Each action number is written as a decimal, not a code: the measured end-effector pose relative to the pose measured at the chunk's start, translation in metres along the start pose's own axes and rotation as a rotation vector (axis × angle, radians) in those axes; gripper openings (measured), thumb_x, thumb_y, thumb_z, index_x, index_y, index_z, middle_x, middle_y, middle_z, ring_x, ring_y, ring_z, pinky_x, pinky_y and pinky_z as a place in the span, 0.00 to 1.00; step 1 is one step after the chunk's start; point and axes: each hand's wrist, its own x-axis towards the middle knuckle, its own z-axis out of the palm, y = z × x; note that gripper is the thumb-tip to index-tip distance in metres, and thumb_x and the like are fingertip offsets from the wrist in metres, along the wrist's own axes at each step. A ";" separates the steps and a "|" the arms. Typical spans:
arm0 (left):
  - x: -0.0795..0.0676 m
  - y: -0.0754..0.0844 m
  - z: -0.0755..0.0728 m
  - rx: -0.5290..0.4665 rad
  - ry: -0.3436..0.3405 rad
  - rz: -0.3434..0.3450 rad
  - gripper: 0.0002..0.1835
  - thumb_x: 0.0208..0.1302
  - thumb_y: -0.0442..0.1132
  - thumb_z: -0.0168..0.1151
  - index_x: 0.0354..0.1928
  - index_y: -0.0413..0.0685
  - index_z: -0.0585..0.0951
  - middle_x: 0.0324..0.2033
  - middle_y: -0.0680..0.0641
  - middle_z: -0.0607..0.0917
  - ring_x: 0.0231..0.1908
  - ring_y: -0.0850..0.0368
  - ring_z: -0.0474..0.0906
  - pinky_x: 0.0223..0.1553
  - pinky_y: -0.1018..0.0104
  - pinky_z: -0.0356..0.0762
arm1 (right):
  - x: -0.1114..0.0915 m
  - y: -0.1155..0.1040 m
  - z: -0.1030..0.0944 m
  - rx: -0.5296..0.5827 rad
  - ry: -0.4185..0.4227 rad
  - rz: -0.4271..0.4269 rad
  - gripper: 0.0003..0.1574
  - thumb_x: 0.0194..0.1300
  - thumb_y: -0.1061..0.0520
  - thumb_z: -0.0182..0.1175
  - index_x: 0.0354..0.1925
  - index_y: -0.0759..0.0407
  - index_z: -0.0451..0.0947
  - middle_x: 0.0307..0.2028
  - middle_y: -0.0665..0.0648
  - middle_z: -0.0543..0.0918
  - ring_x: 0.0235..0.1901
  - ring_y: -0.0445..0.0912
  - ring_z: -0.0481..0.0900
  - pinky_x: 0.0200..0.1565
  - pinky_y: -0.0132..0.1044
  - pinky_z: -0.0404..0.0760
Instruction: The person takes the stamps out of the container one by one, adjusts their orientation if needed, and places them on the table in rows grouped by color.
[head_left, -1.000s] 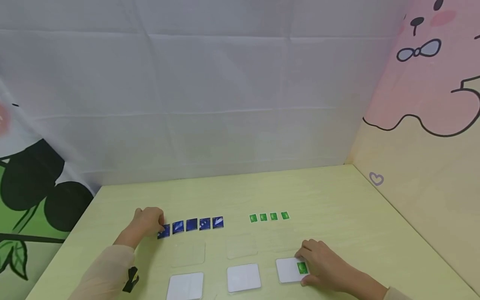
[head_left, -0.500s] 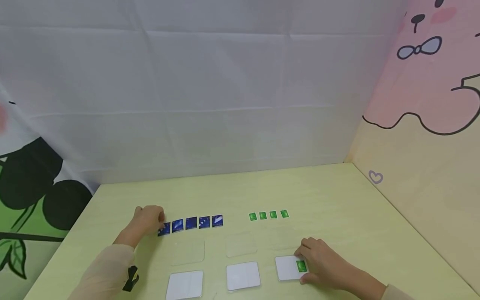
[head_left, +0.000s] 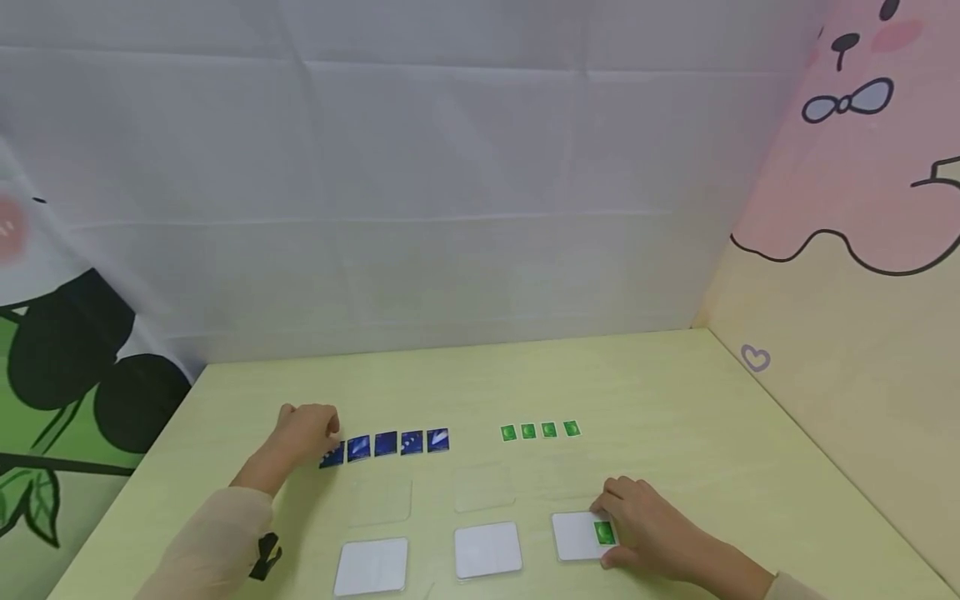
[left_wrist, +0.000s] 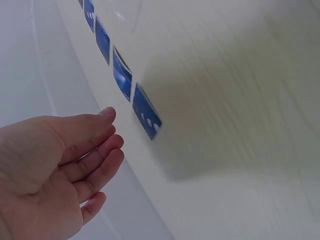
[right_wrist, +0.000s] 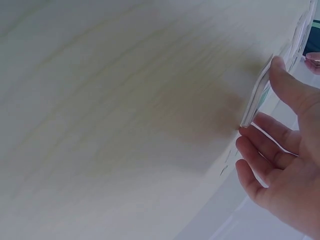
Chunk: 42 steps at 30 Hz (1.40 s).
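Over the leftmost blue picture card [head_left: 332,456] hovers my left hand [head_left: 306,429], its fingers loosely bent and holding nothing. The left wrist view shows that hand [left_wrist: 65,165] beside the end blue card [left_wrist: 147,112], with a gap between. Several blue cards [head_left: 386,443] continue the row to the right. On the front right, my right hand [head_left: 648,529] holds a white card [head_left: 576,536] by its right side, thumb at the near edge and fingers at the far edge. A small green square [head_left: 604,533] lies on that card. The right wrist view shows its layered edge [right_wrist: 256,95] between thumb and fingers.
Several small green squares [head_left: 528,431] lie in a row behind the right hand. Two more white cards [head_left: 371,567] sit at the front, with clear sheets [head_left: 483,488] behind them. A white cloth [head_left: 450,208] hangs at the back; a printed wall [head_left: 847,400] stands right.
My left hand has risen slightly and shifted a little right over the end blue card. The right hand stays on the white card. The head view has shifted slightly.
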 end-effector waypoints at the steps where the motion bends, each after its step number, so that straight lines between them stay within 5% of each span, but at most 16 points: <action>1: -0.001 0.002 0.000 0.002 0.005 0.006 0.08 0.58 0.36 0.67 0.36 0.40 0.80 0.31 0.48 0.83 0.32 0.54 0.75 0.47 0.42 0.62 | 0.000 0.000 0.000 0.000 0.002 -0.002 0.32 0.44 0.35 0.72 0.42 0.53 0.80 0.36 0.42 0.75 0.35 0.34 0.65 0.42 0.35 0.71; 25: -0.018 0.080 -0.012 -0.007 0.095 0.135 0.10 0.54 0.39 0.70 0.34 0.43 0.80 0.27 0.50 0.80 0.29 0.58 0.70 0.48 0.47 0.62 | -0.001 0.000 0.000 -0.019 0.018 -0.022 0.32 0.43 0.36 0.72 0.41 0.53 0.80 0.35 0.42 0.75 0.35 0.34 0.65 0.41 0.35 0.71; 42: -0.023 0.106 -0.006 -0.052 0.079 0.144 0.13 0.53 0.40 0.72 0.36 0.40 0.80 0.32 0.46 0.82 0.34 0.54 0.74 0.54 0.45 0.63 | 0.000 0.000 0.000 -0.019 0.016 -0.024 0.32 0.42 0.36 0.73 0.41 0.53 0.80 0.35 0.41 0.74 0.35 0.33 0.64 0.41 0.34 0.70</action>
